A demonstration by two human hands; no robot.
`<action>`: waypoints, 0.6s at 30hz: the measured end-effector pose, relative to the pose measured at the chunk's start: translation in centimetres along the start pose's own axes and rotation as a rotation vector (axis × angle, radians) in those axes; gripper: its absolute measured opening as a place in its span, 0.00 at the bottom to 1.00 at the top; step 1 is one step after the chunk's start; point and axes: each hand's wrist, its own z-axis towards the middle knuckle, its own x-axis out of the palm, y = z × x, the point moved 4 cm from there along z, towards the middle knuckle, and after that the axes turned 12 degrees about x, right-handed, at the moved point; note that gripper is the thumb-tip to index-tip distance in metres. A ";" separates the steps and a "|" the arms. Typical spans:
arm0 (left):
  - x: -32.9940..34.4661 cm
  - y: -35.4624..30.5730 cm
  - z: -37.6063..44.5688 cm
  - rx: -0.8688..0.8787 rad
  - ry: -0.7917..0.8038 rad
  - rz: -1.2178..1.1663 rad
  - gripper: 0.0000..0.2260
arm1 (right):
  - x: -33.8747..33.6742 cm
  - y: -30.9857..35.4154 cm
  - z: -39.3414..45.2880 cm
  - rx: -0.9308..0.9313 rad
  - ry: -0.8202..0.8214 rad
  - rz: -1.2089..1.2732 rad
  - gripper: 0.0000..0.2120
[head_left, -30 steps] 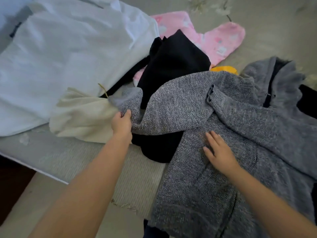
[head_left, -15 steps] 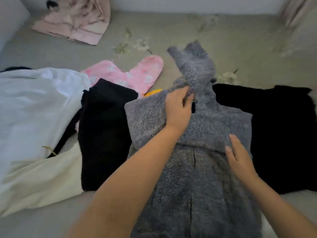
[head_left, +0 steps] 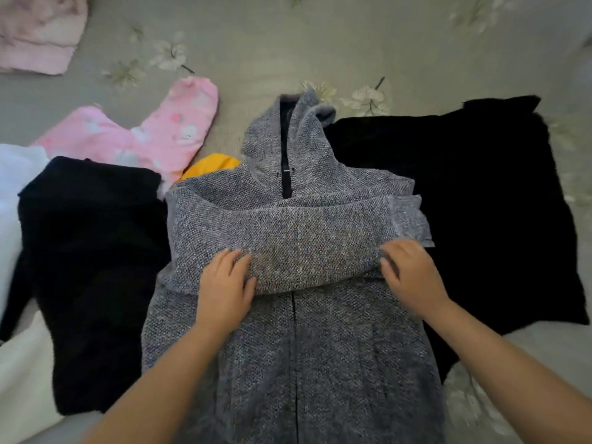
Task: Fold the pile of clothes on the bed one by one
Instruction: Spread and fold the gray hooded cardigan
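Knitwear fills the middle of my head view: a grey hooded zip jacket (head_left: 320,347) lies front-up on the flowered bed sheet (head_left: 256,43), hood pointing away from me, zipper running down the centre, and its sleeves (head_left: 301,232) folded across the chest in a broad band. My left hand (head_left: 226,290) rests on the lower edge of that band, left of the zipper, fingers curled onto the knit with the tips tucked at the sleeve's edge; I read it as gripping the fabric. My right hand (head_left: 413,280) sits at the band's right end just under the cuff, fingers bent and pinching the sleeve edge. A black garment (head_left: 93,267) lies just beside the jacket on the left, another black garment (head_left: 480,203) spreads out on the right, partly under it. Beyond the left one I see a pink patterned piece (head_left: 153,136), a yellow scrap (head_left: 211,165) peeking at the jacket's shoulder, white clothes (head_left: 16,187) at the left edge, and a pale pink cloth (head_left: 38,30) in the far corner.
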 end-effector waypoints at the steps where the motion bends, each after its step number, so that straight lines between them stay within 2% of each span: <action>1: -0.3 1.2 -0.4 -0.047 -0.015 0.011 0.25 | 0.6 0.4 1.3 -0.030 0.013 -0.025 0.08; 4: -0.1 4.8 -2.2 -0.208 0.189 0.004 0.41 | 2.9 0.9 5.1 0.036 0.130 -0.177 0.17; 6: 0.2 6.7 -3.1 -0.240 0.228 0.007 0.42 | 4.2 1.1 7.1 0.093 0.176 -0.270 0.21; 8: -0.1 8.4 -3.2 -0.364 0.143 -0.017 0.38 | 5.6 1.4 8.5 0.121 0.248 -0.347 0.23; 10: -0.3 9.2 -2.5 -0.374 0.081 -0.036 0.33 | 6.6 1.6 9.5 0.175 0.294 -0.404 0.23; 14: -0.9 10.8 -1.9 -0.263 0.000 -0.055 0.23 | 6.0 2.7 10.8 0.171 0.090 -0.469 0.12; 16: -2.1 13.3 -2.6 -0.402 -0.158 -0.138 0.08 | 5.1 3.0 10.6 0.202 0.000 -0.420 0.08; 17: -2.3 14.7 -3.0 -0.537 -0.246 -0.238 0.06 | 4.9 2.9 10.4 0.231 -0.013 -0.400 0.08; 18: -2.5 15.6 -3.5 -0.636 -0.314 -0.311 0.10 | 4.9 3.0 10.2 0.257 -0.006 -0.398 0.08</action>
